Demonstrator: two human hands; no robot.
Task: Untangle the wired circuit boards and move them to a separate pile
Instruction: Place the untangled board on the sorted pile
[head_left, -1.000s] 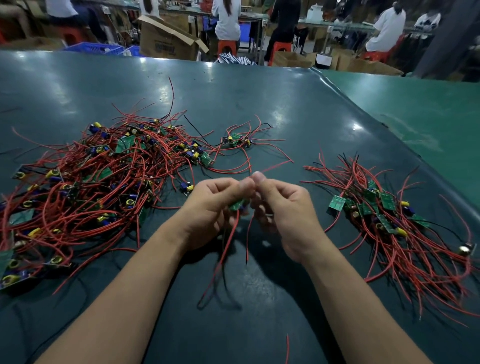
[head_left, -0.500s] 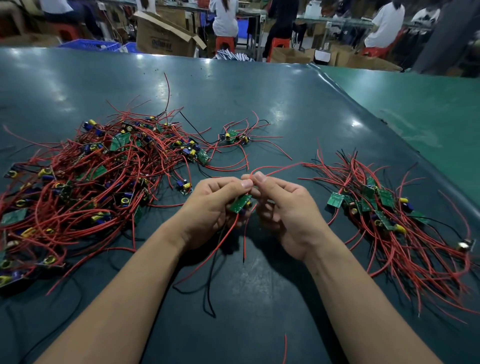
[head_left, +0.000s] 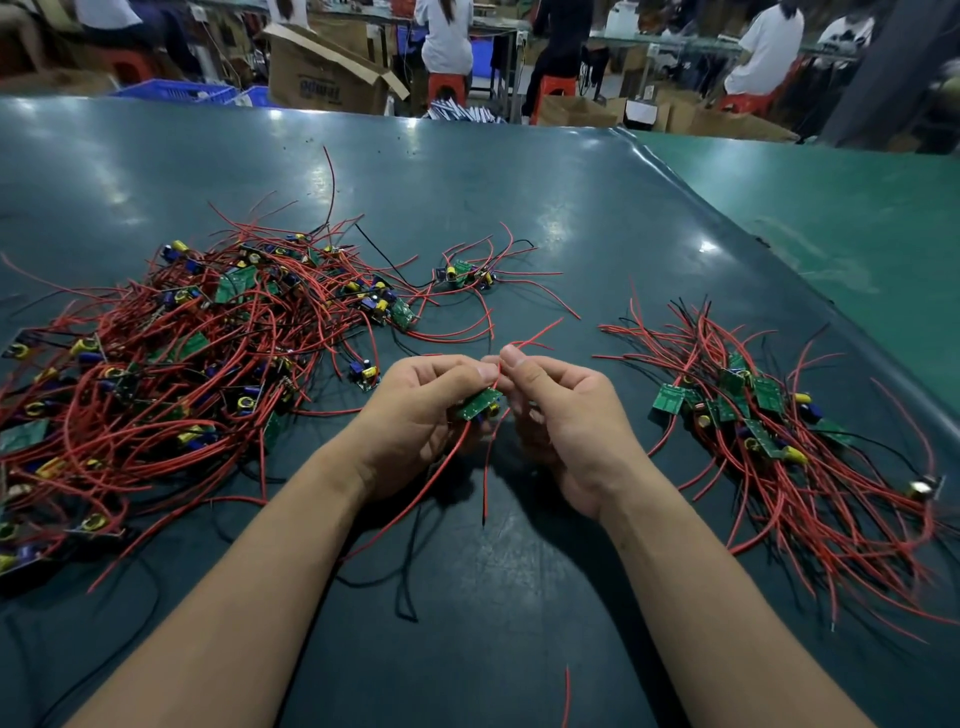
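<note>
A small green circuit board (head_left: 479, 403) with red and black wires sits between my two hands above the table's middle. My left hand (head_left: 415, 415) grips the board with curled fingers. My right hand (head_left: 563, 410) pinches one of its red wires between thumb and forefinger, just above the board. Other wires of that board hang down toward me. A big tangled heap of wired boards (head_left: 171, 374) lies on the left. A smaller, more orderly pile of boards (head_left: 769, 431) with wires trailing toward me lies on the right.
The dark green table (head_left: 467, 182) meets a lighter green one (head_left: 857, 218) at the right. A small separate cluster of boards (head_left: 465, 274) lies beyond my hands. A loose red wire piece (head_left: 567, 696) lies near the front. Cardboard boxes (head_left: 322, 73) and seated people are behind.
The held board has turned so its green face shows, and one red wire now sticks up and to the right from my right fingertips. Both hands stay in place.
</note>
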